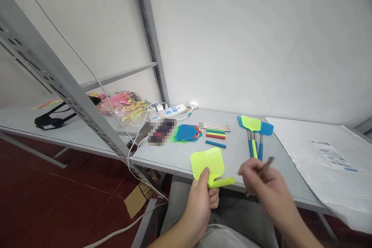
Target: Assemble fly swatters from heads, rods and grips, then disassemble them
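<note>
My left hand (200, 197) is closed round a yellow-green fly swatter head (207, 161), thumb pressed near its neck. A yellow-green tube-like handle (223, 182) sticks out to the right from the same hand. My right hand (263, 180), slightly blurred, grips a thin metal rod (266, 166) that slants through the fingers, apart from the swatter head. Beyond it lie several fly swatters (252, 124) with blue and yellow-green heads and handles. Further left, a stack of loose swatter heads (186, 133), blue on top, rests beside coloured handles (216, 144) and several metal rods (214, 126).
White plastic sheeting (325, 155) covers the table's right side. A power strip (174, 111) with cables stands by the wall, near a pixelated item (162, 132). Left of the metal shelf post (72, 89) lie bagged colourful items (123, 104) and a black strapped object (50, 121).
</note>
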Available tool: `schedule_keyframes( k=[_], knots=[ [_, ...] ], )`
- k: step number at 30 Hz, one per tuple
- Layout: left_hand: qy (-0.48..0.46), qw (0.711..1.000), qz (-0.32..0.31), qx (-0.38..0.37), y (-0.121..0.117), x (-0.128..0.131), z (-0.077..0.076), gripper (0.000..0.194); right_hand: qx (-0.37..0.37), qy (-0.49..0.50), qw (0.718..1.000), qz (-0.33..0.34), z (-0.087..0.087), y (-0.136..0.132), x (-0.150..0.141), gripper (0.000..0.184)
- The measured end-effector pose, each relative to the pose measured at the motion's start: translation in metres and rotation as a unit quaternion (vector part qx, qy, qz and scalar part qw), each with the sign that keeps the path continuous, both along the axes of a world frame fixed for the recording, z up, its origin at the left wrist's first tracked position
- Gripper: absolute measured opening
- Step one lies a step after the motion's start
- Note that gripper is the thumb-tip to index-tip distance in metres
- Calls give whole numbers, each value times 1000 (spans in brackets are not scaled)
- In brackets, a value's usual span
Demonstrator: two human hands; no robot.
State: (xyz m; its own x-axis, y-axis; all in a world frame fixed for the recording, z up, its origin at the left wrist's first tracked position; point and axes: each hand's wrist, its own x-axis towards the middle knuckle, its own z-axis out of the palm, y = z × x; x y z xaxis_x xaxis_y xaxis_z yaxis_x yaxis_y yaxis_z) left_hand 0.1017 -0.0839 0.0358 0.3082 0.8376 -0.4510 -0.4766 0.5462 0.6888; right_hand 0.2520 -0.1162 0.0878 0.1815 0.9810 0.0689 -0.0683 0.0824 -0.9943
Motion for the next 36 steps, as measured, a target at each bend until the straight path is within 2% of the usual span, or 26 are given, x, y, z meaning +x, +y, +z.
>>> schedule_keyframes(
  k=[1,3,5,7,14,23,36],
  knots=[
    [5,1000,4,6,-1,-1,1,38,29,74,996,-33,5,-3,4,30],
    [9,1000,11,19,-3,-2,3,40,86,216,969,-81,19,-8,9,38],
    [9,999,20,29,-4,-2,6,40,114,292,944,-105,32,-13,10,42],
    [9,999,18,39,-5,-2,8,41,127,321,931,-117,42,-18,7,44],
    [51,996,0,70,-11,-1,11,42,171,312,929,-104,44,-28,-9,49],
    [110,989,10,99,-12,-1,7,50,186,300,931,-91,43,-28,-8,49],
    [97,990,-24,95,-18,2,9,48,230,251,940,-23,42,-37,-12,46]
  ],
)
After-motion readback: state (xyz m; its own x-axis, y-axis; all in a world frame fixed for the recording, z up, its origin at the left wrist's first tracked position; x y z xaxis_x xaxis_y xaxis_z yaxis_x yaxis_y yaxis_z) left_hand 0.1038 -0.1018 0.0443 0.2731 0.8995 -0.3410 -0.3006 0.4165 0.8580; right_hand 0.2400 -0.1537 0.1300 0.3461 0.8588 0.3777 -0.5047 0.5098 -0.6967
